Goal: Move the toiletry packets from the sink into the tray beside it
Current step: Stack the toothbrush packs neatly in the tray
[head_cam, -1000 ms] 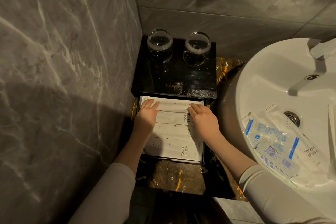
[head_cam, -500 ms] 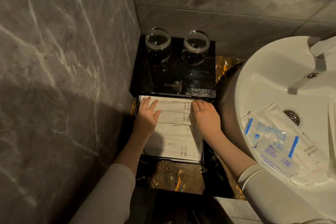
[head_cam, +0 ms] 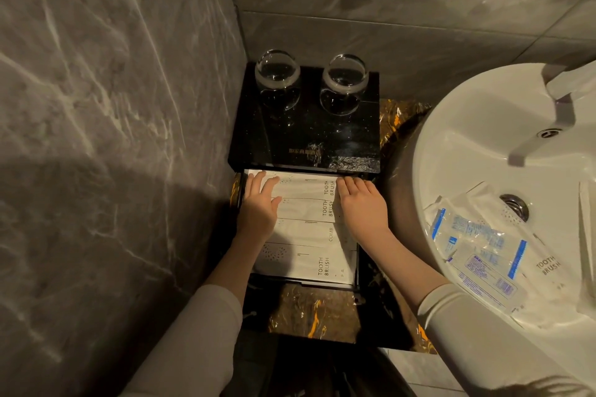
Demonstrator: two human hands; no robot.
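A black tray point(head_cam: 360, 263) beside the sink holds several white packets laid in a row, marked TOOTH BRUSH point(head_cam: 306, 263) and COMB point(head_cam: 309, 232). My left hand point(head_cam: 259, 208) lies flat on the left ends of the far packets, fingers spread. Flat on their right ends rests my right hand point(head_cam: 362, 205). Neither hand grips anything. In the white sink point(head_cam: 451, 126) at the right lie several clear packets with blue print point(head_cam: 474, 237) and one white toothbrush packet point(head_cam: 545, 263), near the drain point(head_cam: 514, 205).
Two upturned glasses point(head_cam: 277, 77) point(head_cam: 343, 82) stand on the black shelf point(head_cam: 309, 138) just behind the tray. Grey marble walls close in on the left and back. A grey tap point(head_cam: 561, 87) overhangs the sink. A dark gold-veined counter point(head_cam: 314, 313) lies under the tray.
Both hands have slid a little farther toward the shelf and spread apart, the right hand moving off the printed ends toward the tray's right edge. The packets stay in place.
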